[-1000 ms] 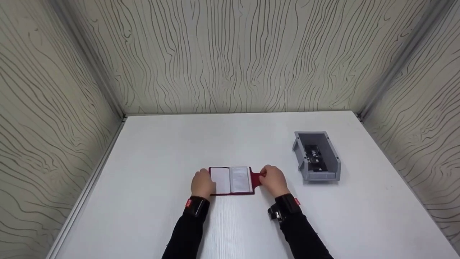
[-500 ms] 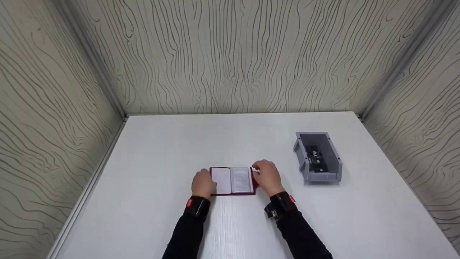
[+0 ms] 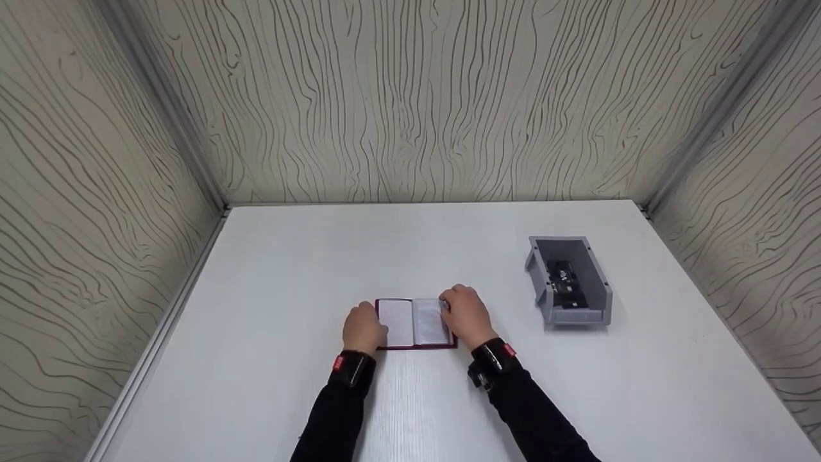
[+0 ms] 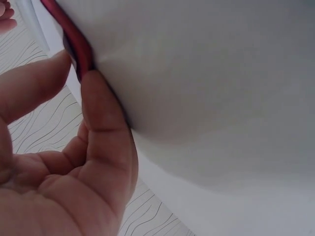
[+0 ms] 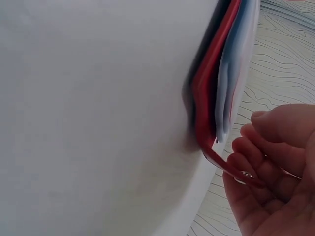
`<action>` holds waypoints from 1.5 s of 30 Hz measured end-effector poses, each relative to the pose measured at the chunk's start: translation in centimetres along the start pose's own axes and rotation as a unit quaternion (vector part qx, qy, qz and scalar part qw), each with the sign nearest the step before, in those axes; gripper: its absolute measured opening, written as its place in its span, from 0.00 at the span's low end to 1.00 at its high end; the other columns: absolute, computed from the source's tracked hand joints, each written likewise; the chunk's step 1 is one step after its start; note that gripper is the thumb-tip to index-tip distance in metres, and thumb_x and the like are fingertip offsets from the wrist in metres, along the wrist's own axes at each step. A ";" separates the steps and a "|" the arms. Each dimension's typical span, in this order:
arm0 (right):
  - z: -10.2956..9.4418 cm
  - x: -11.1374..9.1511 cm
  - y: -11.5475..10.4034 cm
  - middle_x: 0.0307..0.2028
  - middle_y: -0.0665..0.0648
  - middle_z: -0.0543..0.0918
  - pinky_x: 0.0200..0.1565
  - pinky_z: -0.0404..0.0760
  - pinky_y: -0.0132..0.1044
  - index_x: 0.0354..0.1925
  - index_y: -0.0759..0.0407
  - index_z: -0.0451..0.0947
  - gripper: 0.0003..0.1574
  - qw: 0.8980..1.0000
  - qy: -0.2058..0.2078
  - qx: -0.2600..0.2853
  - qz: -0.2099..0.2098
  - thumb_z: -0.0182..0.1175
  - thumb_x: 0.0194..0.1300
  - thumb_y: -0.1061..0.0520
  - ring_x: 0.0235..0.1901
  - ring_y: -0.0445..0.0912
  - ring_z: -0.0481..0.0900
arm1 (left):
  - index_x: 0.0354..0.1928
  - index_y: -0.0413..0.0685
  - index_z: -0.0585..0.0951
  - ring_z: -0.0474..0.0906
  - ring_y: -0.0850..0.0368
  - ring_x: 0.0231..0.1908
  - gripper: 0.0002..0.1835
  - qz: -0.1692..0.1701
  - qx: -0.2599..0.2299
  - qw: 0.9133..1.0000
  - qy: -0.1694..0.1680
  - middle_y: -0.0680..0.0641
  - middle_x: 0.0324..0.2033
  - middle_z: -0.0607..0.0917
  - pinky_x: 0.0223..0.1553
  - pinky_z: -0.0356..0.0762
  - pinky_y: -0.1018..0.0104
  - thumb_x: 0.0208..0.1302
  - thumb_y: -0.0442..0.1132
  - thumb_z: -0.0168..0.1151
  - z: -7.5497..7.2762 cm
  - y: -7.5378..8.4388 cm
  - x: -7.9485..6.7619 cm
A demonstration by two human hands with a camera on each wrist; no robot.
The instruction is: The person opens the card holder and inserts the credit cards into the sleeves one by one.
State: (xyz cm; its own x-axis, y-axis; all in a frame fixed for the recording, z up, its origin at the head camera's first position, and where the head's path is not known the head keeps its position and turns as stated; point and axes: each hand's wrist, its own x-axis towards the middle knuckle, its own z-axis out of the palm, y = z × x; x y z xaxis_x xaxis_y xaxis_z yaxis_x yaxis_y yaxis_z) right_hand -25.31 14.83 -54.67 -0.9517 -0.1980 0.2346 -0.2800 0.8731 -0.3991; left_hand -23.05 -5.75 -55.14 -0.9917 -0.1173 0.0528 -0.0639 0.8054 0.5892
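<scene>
A red card holder [image 3: 396,323] lies spread on the white table with its pale clear sleeves [image 3: 428,321] facing up. At its left edge, my left hand [image 3: 362,328] pinches the cover [image 4: 79,46] between thumb and finger. My right hand [image 3: 468,317] is over the right edge, fingertips at the upper corner of the right sleeve. In the right wrist view the red flap [image 5: 216,158] with its metal snap lies against the loosely bent fingers, while the thumb stands apart from them. The right hand hides most of the flap in the head view.
To the right stands a grey plastic bin [image 3: 577,317] holding several black cards [image 3: 566,283], one with white lettering. Wood-patterned panels [image 3: 397,102] rise behind the table [image 3: 308,256] and on both sides.
My right hand has let go of the flap and moved left onto the right sleeve's edge. The left hand keeps its hold, and the card holder stays in place.
</scene>
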 end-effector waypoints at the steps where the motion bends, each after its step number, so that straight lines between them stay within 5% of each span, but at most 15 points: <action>1: 0.1 0.0 0.0 0.35 0.58 0.80 0.44 0.78 0.47 0.40 0.63 0.85 0.08 1.000 -0.001 -0.004 -0.001 0.66 0.59 0.63 0.39 0.54 0.78 | 0.35 0.29 0.78 0.80 0.39 0.35 0.13 -0.001 -0.001 1.000 -0.001 0.36 0.29 0.81 0.39 0.77 0.48 0.48 0.27 0.68 0.0 0.0 0.0; 35: 0.5 -0.4 -0.4 0.34 0.55 0.78 0.41 0.79 0.44 0.37 0.60 0.87 0.06 0.998 -0.019 -0.052 -0.020 0.68 0.58 0.62 0.38 0.51 0.75 | 0.32 0.31 0.77 0.79 0.39 0.33 0.08 0.020 -0.001 1.000 0.014 0.37 0.27 0.80 0.37 0.77 0.48 0.48 0.24 0.64 0.1 -0.2 0.0; 45: 0.6 -0.7 -0.9 0.31 0.54 0.79 0.37 0.78 0.44 0.32 0.59 0.88 0.03 0.997 0.005 -0.046 -0.056 0.68 0.56 0.63 0.35 0.52 0.76 | 0.31 0.30 0.76 0.80 0.36 0.34 0.09 0.032 0.009 0.999 0.029 0.35 0.27 0.80 0.37 0.77 0.46 0.47 0.25 0.65 0.3 -0.4 0.0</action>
State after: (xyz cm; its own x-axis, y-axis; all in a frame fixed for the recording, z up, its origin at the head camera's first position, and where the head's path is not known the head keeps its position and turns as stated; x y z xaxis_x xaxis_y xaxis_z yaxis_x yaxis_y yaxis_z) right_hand -24.46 13.96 -55.00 -0.9137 -0.2926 0.2819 -0.3712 0.8832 -0.2865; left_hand -23.02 -5.87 -55.66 -0.9857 -0.0980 0.1370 -0.0027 0.8226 0.5686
